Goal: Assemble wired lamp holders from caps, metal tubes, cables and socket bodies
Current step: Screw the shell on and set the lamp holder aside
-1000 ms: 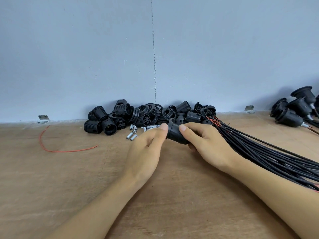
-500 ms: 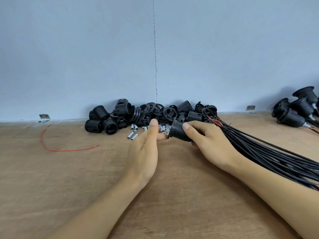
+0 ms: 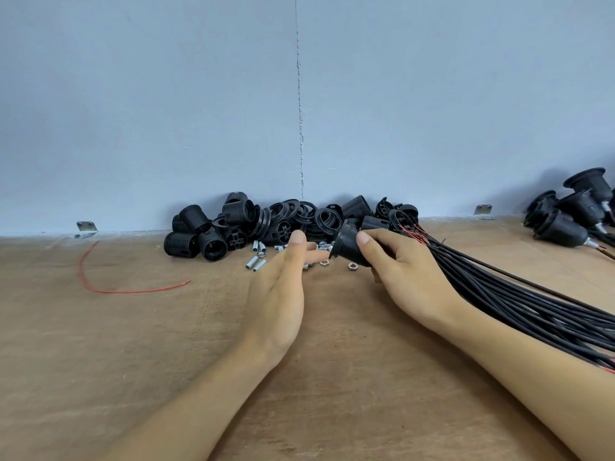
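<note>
While the right hand (image 3: 409,277) grips the cap (image 3: 346,247): the left hand (image 3: 279,294) has come off it. A second ago its fingertips pinched the same part; now its fingers lie straight and hold nothing, and they point toward the loose hardware.
Meaning for the task: the cap now sits in one hand alone. The freed hand is probably going for a metal tube to fit into the cap's neck. No tube shows in the cap yet.
Cap, place: just in front of the pile of socket bodies (image 3: 233,224) at its right end, lifted off the table (image 3: 100,361) above the nuts (image 3: 351,266).
Cap, look: black, smooth, bell-shaped plastic, tilted, with its flared rim turned left. The narrow end is hidden among the fingers.
Right grip: thumb on top, fingers curled underneath the cap.
Metal tubes (image 3: 253,262): short and silvery, scattered just in front of the pile, left of the cap.
Cables (image 3: 499,294): a black bundle with red cores, running from the pile's right end out to the right.
Finished holders (image 3: 565,214): well to the right of the pile.
</note>
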### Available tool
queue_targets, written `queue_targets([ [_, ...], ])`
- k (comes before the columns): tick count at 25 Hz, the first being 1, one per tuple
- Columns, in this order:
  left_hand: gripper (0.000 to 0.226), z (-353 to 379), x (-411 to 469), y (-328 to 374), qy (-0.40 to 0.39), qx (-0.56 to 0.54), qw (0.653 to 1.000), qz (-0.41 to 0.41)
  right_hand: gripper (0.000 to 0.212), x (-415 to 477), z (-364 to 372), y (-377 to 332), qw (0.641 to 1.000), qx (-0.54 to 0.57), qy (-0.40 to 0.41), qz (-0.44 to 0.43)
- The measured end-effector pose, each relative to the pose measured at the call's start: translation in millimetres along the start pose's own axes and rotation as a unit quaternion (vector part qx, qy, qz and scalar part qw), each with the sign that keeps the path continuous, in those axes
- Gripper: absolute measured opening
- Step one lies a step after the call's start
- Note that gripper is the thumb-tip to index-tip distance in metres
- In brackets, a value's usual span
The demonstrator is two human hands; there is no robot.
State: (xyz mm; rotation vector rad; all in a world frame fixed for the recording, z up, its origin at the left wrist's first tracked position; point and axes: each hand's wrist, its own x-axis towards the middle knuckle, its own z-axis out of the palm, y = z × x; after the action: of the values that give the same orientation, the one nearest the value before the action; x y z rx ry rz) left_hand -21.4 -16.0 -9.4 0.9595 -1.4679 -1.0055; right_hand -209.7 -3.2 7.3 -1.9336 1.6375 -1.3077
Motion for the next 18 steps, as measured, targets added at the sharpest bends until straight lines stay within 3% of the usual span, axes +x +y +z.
queue_targets([
  [6,0.059,0.9,-1.7,6.6,-0.053,-0.012,0.998,-0.014,0.024,-3.8,4.5,-2.3,0.991,0.024,-0.121,-0.044],
  [12,0.076,-0.1,-1.4,-0.1,-0.016,0.009,1.000,0.011,0.026,2.1,0.4,3.6,0.999,0.021,-0.027,-0.001],
  [15,0.080,0.8,1.4,-2.2,-0.043,0.021,0.999,-0.024,0.024,-0.1,1.4,2.8,0.997,0.033,-0.065,-0.020],
  [18,0.068,1.1,2.1,0.4,-0.033,0.006,0.999,-0.027,0.026,-4.1,7.8,0.0,0.990,-0.013,-0.120,-0.066],
])
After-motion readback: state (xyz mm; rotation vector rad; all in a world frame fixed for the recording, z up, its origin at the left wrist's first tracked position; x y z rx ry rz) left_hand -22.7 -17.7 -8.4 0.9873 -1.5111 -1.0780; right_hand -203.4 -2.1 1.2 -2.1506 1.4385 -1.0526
